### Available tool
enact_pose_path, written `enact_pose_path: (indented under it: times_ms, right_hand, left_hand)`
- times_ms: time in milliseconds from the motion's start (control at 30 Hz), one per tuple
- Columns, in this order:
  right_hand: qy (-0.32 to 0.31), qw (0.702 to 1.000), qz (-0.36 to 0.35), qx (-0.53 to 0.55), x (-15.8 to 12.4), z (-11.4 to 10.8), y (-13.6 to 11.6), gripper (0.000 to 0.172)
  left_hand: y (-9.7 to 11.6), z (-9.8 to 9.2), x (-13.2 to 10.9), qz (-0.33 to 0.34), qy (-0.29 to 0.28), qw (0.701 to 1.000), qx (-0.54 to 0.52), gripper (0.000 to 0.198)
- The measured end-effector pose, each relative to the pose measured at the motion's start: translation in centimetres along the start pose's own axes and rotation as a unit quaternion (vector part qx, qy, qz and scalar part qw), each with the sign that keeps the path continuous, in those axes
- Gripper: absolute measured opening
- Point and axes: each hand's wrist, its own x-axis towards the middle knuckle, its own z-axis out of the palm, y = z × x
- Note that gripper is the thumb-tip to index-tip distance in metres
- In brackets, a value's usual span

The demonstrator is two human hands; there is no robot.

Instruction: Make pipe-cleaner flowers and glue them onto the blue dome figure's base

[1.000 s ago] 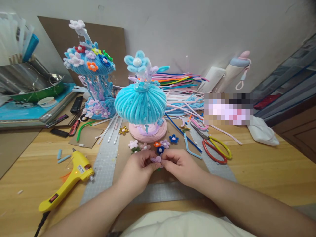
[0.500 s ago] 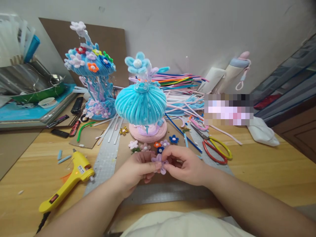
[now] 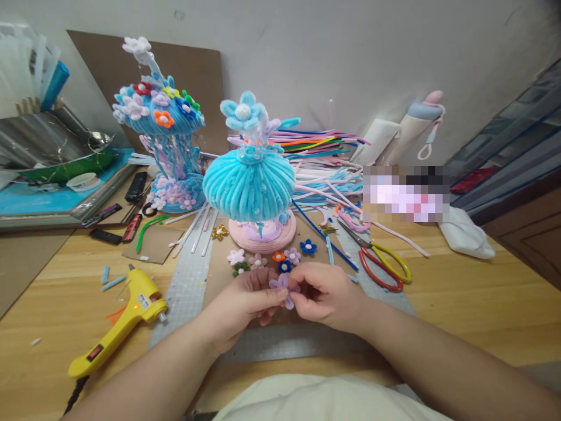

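Observation:
Between both hands is a light purple pipe-cleaner flower (image 3: 280, 283). My left hand (image 3: 246, 298) pinches it from the left, thumb on top. The fingers of my right hand (image 3: 329, 293) are closed on its right-hand petals. Just beyond the fingers lie several small finished flowers, among them a pale pink one (image 3: 236, 256), an orange one (image 3: 279, 256) and a dark blue one (image 3: 308, 247). Behind them stands a turquoise pipe-cleaner jellyfish (image 3: 250, 186) on a round pink base (image 3: 263, 240), topped by a light blue flower (image 3: 243, 111).
A yellow hot glue gun (image 3: 139, 298) lies at the left. Scissors (image 3: 380, 268) with red and yellow handles rest at the right. A second, flower-covered jellyfish (image 3: 160, 120) stands back left. Bundles of pipe cleaners (image 3: 324, 143) lie along the wall. A grey cutting mat (image 3: 280, 345) is underneath.
Both hands stay in nearly the same place on the purple flower, with only slight finger movement. The whole view has shifted very slightly.

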Motion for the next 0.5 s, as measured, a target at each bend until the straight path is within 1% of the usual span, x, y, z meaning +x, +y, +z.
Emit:
enact_pose_path:
  times_ms: [100, 167, 200, 267, 367, 433, 500]
  right_hand:
    - [0.010, 0.997, 0.061, 0.048, -0.02, -0.05, -0.26, 0.004]
    - [0.009, 0.992, 0.085, 0.093, 0.07, -0.12, -0.39, 0.011]
    - [0.000, 0.991, 0.088, 0.104, 0.14, -0.15, -0.43, 0.013]
    - [-0.024, 0.992, 0.075, 0.095, 0.29, -0.16, -0.42, 0.010]
    - [-0.035, 0.995, 0.058, 0.071, 0.42, 0.03, -0.24, 0.016]
    - [-0.027, 0.992, 0.083, 0.090, 0.41, 0.27, -0.10, 0.018]
    - [-0.033, 0.985, 0.124, 0.119, 0.34, 0.49, 0.01, 0.017]
  left_hand:
    - [0.03, 0.08, 0.18, 0.045, 0.038, 0.998, 0.034, 0.024]
    - [-0.05, 0.12, 0.35, 0.059, 0.045, 0.995, 0.069, 0.023]
    - [-0.12, 0.15, 0.44, 0.063, 0.042, 0.993, 0.086, 0.022]
    - [-0.30, 0.22, 0.58, 0.079, 0.042, 0.990, 0.110, 0.021]
    - [-0.49, 0.37, 0.62, 0.112, 0.066, 0.983, 0.133, 0.019]
    - [-0.49, 0.48, 0.52, 0.123, 0.081, 0.977, 0.151, 0.017]
    - [-0.40, 0.60, 0.35, 0.124, 0.088, 0.970, 0.191, 0.015]
